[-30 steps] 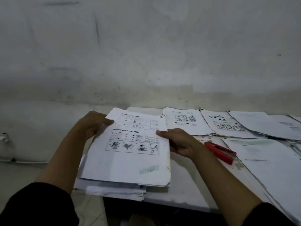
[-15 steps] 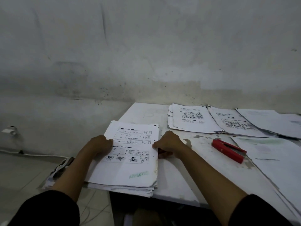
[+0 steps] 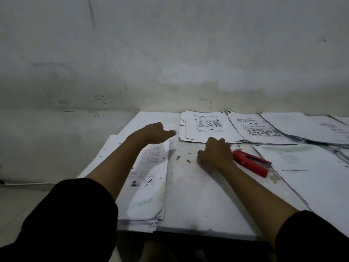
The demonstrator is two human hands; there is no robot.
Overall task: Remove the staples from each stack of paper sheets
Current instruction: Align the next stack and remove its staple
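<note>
Paper stack (image 3: pixel 145 186) is now down flat at the 8 o'clock corner of the bench (image 3: pixel 198 195); a second ago both hands held it up, half a second ago they pressed it onto the pile. Both have let go since. Left hand (image 3: pixel 153 132) is off the sheet, loosely open, thumb pointing toward 2 o'clock, hovering over the stack's far edge. Right hand (image 3: pixel 215 155) is curled into a loose fist on bare bench, holding nothing that I can see, just beside the red staple remover (image 3: pixel 251 162).

Read: that stack looks finished and filed; next stack likely comes from the row at 12–2 o'clock (image 3: pixel 207 127).

Orientation: stack's long axis runs 6 to 12, print header at the far end. Remover's long axis runs 10 to 4; can't tell which end is the jaw.
</note>
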